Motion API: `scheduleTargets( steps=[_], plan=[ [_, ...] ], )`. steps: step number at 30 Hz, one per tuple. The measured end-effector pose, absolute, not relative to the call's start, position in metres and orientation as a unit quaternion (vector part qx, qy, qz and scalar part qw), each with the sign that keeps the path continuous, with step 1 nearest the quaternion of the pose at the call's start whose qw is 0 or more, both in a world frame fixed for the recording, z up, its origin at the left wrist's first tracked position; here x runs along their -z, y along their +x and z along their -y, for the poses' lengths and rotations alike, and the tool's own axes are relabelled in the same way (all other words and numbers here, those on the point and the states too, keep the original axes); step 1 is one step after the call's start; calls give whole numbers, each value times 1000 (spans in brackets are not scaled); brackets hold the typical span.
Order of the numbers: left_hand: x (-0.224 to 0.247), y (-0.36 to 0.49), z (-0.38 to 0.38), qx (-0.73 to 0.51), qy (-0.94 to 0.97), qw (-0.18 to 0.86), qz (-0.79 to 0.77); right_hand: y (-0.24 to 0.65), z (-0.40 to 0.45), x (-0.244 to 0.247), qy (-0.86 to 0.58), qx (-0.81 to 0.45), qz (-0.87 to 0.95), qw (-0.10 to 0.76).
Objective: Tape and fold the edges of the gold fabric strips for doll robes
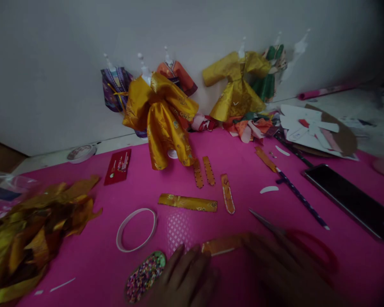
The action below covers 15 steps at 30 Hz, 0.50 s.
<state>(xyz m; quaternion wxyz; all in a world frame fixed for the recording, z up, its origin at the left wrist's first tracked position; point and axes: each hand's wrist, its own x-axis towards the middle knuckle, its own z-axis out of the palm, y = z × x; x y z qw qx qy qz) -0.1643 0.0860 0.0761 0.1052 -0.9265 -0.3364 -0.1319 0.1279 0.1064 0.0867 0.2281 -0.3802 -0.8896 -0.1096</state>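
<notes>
Left hand [186,277] lies palm-down, fingers loosely spread at orange fabric strip [223,245]; right hand [280,264] opposite, grip unclear; pink work surface [99,230], pale wall [51,68].

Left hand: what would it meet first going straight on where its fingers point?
The left hand would probably meet the near orange strip first, with the gold patterned strip beyond; blur leaves depth unclear.

Pink mat [96,226], which I view remotely: cloth scraps [38,247], a red card [117,167] and white ring [119,241] lie left; gold strip [187,202] and nearest orange strip [223,245], centre; scissors [269,222] and black phone [352,200], right.
</notes>
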Motion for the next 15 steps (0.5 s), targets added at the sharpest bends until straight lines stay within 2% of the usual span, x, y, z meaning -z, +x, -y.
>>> scheduleTargets(
  steps=[2,7,15],
  plan=[
    [-77,-163,-87,143,-924,101,339,127,-107,-87,-387,113,884,235],
    [-78,-163,-87,138,-927,99,333,133,-115,-96,-303,161,923,173],
    [-78,-164,-88,141,-927,107,330,130,-115,-94,-336,172,910,171]
  ],
)
